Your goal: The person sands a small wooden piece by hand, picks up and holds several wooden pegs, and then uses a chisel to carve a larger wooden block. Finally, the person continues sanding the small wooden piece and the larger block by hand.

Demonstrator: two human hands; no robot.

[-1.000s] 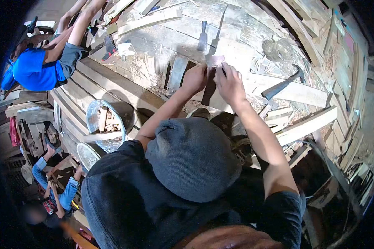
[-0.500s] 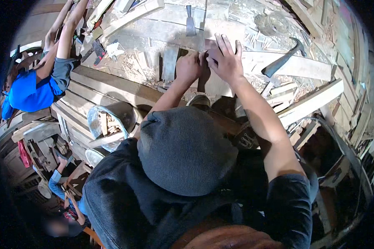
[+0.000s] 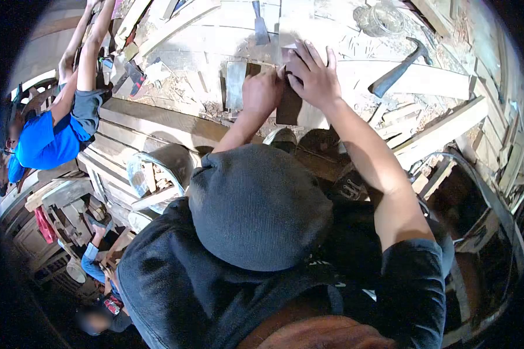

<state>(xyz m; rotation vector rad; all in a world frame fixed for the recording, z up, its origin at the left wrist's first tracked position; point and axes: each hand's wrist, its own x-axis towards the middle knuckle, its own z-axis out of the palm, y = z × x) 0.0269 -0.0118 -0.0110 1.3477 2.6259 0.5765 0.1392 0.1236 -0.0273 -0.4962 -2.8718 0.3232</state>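
Observation:
My left hand (image 3: pixel 261 94) is closed in a fist, its thumb side close to my right hand's fingertips and thumb; what it grips, if anything, is hidden. My right hand (image 3: pixel 315 78) lies with its fingers stretched out over a flat wooden board (image 3: pixel 294 110), which is partly in shadow. Beside the left hand stands a short grey block (image 3: pixel 236 85). Beyond both hands lies a flat-bladed tool like a chisel (image 3: pixel 261 29). To the right of my right hand, a claw hammer (image 3: pixel 399 68) rests on a pale plank (image 3: pixel 442 80).
Wood chips and offcuts litter the work surface. A bucket (image 3: pixel 135 174) holding wood scraps stands at lower left. A coil (image 3: pixel 384 20) lies at the far right. A person in a blue shirt (image 3: pixel 49 139) sits at left; another person (image 3: pixel 99 273) is at lower left.
The whole view has shifted slightly. My left hand stays closed and my right hand stays spread on the board, both in nearly the same place.

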